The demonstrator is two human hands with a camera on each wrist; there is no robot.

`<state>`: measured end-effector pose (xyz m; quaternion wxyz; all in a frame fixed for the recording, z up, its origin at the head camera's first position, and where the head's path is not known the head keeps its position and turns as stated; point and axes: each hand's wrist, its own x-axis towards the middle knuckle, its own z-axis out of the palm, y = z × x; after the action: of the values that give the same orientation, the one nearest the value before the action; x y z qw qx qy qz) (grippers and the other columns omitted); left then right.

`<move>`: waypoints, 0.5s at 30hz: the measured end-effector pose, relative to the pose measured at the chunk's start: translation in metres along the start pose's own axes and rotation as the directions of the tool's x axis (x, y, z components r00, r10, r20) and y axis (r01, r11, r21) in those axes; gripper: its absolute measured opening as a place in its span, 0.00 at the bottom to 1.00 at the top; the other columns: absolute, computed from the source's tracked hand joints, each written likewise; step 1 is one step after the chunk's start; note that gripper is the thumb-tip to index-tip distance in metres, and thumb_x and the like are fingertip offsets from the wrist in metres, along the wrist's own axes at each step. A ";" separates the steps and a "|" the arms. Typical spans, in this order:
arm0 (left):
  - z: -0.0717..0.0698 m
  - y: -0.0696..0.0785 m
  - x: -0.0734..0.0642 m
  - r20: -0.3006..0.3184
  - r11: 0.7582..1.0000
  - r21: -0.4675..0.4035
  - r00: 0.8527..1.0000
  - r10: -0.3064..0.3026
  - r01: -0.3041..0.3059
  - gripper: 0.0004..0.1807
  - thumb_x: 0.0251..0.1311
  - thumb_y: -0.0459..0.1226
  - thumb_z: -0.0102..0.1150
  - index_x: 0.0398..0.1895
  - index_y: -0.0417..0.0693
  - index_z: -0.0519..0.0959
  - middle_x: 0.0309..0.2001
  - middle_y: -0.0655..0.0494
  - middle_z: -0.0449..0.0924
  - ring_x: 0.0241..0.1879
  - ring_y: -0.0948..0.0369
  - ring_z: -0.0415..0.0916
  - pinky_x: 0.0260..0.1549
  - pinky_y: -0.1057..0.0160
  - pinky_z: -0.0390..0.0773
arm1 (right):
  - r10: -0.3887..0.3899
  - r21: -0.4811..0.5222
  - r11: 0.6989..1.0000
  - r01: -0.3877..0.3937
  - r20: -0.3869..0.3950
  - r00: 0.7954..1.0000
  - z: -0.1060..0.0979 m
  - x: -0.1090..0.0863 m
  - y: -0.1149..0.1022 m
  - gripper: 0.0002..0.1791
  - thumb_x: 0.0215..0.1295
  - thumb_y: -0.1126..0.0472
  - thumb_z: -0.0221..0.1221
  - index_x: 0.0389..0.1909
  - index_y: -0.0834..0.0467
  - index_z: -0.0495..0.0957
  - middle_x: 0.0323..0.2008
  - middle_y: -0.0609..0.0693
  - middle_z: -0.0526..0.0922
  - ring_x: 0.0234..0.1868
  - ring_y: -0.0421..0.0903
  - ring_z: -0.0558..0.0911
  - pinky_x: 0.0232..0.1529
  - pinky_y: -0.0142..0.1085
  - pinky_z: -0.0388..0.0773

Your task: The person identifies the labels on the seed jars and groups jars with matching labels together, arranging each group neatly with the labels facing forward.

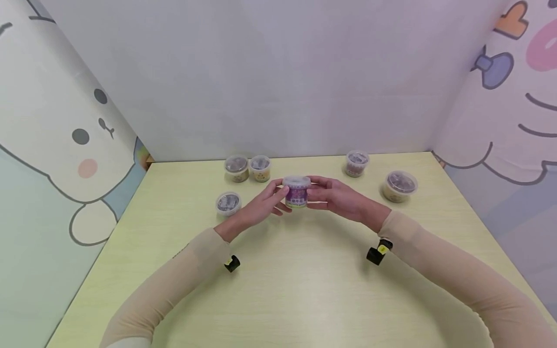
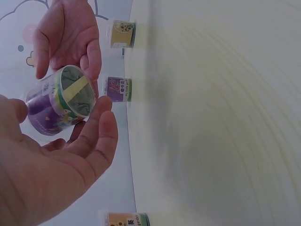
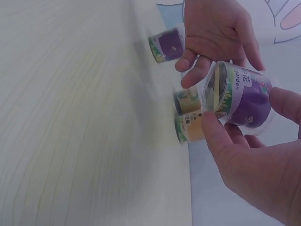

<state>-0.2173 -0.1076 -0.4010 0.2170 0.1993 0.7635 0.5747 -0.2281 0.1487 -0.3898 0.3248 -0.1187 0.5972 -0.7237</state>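
In the head view, a purple tub (image 1: 297,195) with a clear lid is held upright between both hands over the far half of the pale table (image 1: 304,299), about midway across. The left hand (image 1: 271,199) grips its left side, the thumb lying on the label; the right hand (image 1: 332,195) grips its right side with the fingers reaching round it. Two lidded tubs stand side by side at the far left: a wider tub (image 1: 237,169) and, just right of it, a smaller tub (image 1: 260,169). Nearer, beside the left wrist, is another lidded tub (image 1: 228,204). At the far right stands a small dark-labelled tub (image 1: 357,164), and right of it and nearer, a wide low tub (image 1: 399,187). Both sleeves (image 1: 174,275) are beige, and a small black camera (image 1: 379,252) shows at each wrist. Cartoon figures mark the left and right walls.

In the left wrist view, the left hand's thumb meets the lid end of the purple tub and its fingertips the base; a pale strip (image 2: 75,89) shows through the clear bottom. The right hand is just behind it.

In the right wrist view, the right hand pinches the same tub between thumb and fingers, at lid and base. The left hand is close on the other side; its exact contact is unclear here.
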 end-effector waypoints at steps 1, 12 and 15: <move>0.000 0.000 0.000 0.002 1.000 -0.001 1.000 0.001 -0.001 0.29 0.81 0.52 0.35 0.76 0.47 0.53 0.58 0.41 0.72 0.51 0.44 0.81 0.51 0.47 0.80 | 0.000 -0.001 1.000 0.000 0.003 1.000 0.000 0.000 0.000 0.36 0.78 0.64 0.52 0.79 0.63 0.47 0.69 0.62 0.64 0.62 0.52 0.76 0.69 0.53 0.65; 0.000 -0.001 -0.001 0.009 1.000 0.001 1.000 -0.013 0.013 0.29 0.82 0.51 0.34 0.77 0.47 0.52 0.58 0.41 0.72 0.51 0.46 0.82 0.52 0.47 0.79 | 0.020 -0.022 1.000 -0.020 0.001 1.000 -0.003 0.003 0.002 0.35 0.79 0.60 0.51 0.79 0.63 0.48 0.69 0.63 0.64 0.66 0.58 0.73 0.69 0.53 0.66; -0.001 -0.002 -0.001 0.010 1.000 -0.002 1.000 -0.014 0.014 0.29 0.82 0.51 0.33 0.77 0.48 0.51 0.59 0.41 0.72 0.51 0.46 0.81 0.52 0.47 0.79 | 0.024 -0.027 0.999 -0.024 0.000 1.000 -0.003 0.004 0.002 0.35 0.79 0.59 0.51 0.79 0.63 0.48 0.68 0.63 0.65 0.65 0.57 0.74 0.69 0.53 0.66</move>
<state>-0.2165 -0.1093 -0.4022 0.2248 0.1967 0.7633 0.5729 -0.2325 0.1485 -0.3938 0.3317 -0.1161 0.6084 -0.7116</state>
